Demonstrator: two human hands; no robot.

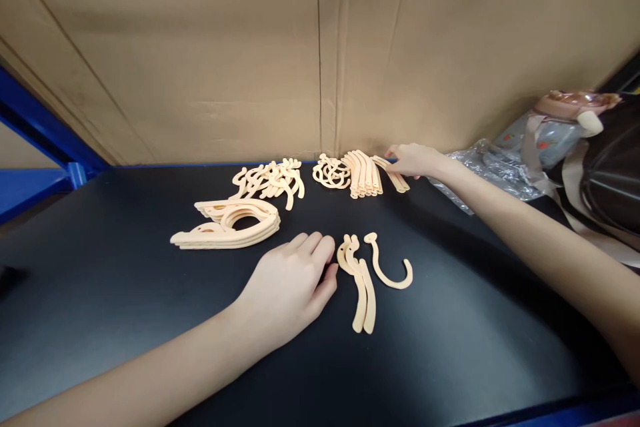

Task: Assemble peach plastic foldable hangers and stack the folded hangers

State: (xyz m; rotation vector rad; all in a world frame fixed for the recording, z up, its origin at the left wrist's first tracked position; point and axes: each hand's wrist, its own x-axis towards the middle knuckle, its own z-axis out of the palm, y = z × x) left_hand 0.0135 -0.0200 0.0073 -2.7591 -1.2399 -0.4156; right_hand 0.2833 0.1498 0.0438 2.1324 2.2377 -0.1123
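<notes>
My left hand (295,275) rests on the black table, fingers curled and thumb apart from them, with nothing visible between. Just right of its fingertips lie two overlapping cream plastic hanger arms (364,293) with rounded pieces at their upper ends. A loose hanger hook (393,282) lies beside them. Farther back, my right hand (414,160) reaches to the right edge of a stack of curved hanger arms (364,173). Its fingers close around the outermost hanger arms (399,181); the exact grip is partly hidden.
Folded hangers (250,235) are stacked at left. Behind them is a pile of hanger parts (270,179), with hooks (330,172) heaped at centre. Clear plastic bags (493,170) and a water bottle (540,133) with a strap are at right. A cardboard wall (210,60) closes the back.
</notes>
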